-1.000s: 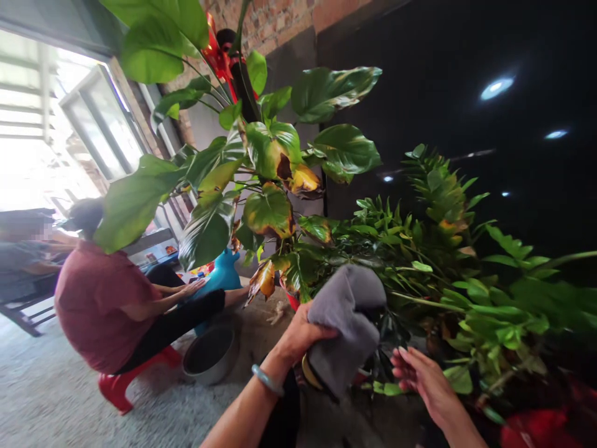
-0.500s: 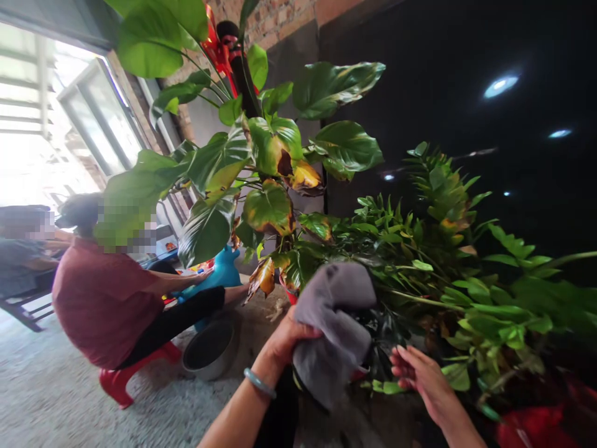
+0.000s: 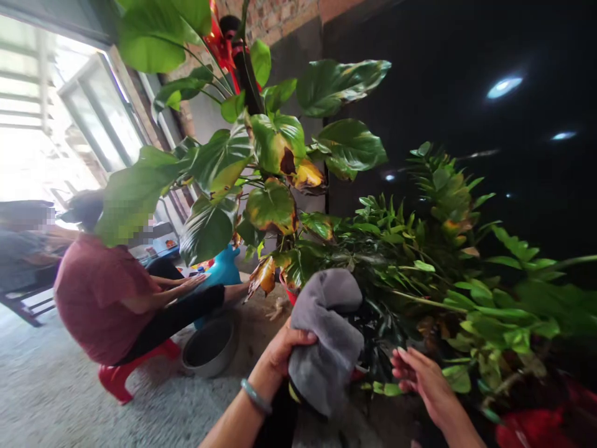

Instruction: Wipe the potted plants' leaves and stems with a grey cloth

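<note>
My left hand (image 3: pixel 280 351) is closed on a grey cloth (image 3: pixel 324 339), which hangs bunched against the dark lower leaves of a potted plant (image 3: pixel 401 261). A pale green bangle (image 3: pixel 255 396) circles that wrist. My right hand (image 3: pixel 420 379) is held flat with fingers stretched out, just right of the cloth and under the low foliage, holding nothing. Behind stands a taller plant (image 3: pixel 268 155) with big green leaves, some yellowed and brown at the edges.
A person in a red shirt (image 3: pixel 100 298) sits on a low red stool (image 3: pixel 114 379) at the left, beside a metal bowl (image 3: pixel 209 345) and a blue object (image 3: pixel 224 267). A red pot (image 3: pixel 536 429) shows at the lower right. Windows are at far left.
My left hand and the cloth have slid slightly left and down along the leaves. My right hand has stayed almost in place.
</note>
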`<state>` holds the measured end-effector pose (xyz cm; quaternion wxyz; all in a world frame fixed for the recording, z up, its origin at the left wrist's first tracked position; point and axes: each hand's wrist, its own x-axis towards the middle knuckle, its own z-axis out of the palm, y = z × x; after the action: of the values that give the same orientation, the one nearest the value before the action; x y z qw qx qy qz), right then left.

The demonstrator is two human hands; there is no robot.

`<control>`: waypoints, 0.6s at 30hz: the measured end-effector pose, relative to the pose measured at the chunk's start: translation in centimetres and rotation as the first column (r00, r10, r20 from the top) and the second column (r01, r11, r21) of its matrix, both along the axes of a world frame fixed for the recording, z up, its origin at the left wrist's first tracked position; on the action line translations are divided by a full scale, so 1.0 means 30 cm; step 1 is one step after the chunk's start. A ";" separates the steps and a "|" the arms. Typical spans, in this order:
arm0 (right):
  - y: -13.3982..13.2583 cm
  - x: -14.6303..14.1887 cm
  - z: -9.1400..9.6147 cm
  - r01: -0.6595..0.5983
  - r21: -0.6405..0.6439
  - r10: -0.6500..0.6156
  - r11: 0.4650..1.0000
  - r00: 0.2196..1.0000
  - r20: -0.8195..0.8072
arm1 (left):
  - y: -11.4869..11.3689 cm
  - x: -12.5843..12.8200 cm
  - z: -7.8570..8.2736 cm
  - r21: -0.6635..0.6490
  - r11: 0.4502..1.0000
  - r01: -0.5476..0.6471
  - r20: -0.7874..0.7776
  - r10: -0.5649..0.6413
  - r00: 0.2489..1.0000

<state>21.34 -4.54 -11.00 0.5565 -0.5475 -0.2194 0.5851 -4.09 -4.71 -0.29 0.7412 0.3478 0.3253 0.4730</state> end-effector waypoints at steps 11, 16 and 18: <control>-0.006 -0.002 0.028 -0.012 -0.020 0.012 1.000 1.000 0.021 | -0.010 0.020 -0.185 -0.266 0.962 -0.061 -0.120 0.030 0.992; 0.001 0.004 -0.021 -0.002 0.017 0.002 1.000 1.000 -0.002 | 0.016 -0.040 -0.050 -0.130 0.989 -0.075 0.026 0.079 0.997; -0.002 -0.003 -0.009 0.002 0.016 -0.002 1.000 1.000 0.005 | 0.056 -0.047 0.011 -0.133 0.979 -0.156 0.040 0.163 0.986</control>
<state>21.26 -4.60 -11.28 0.5609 -0.5447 -0.2249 0.5815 -5.50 -3.02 0.04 0.7298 0.2597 0.3634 0.5176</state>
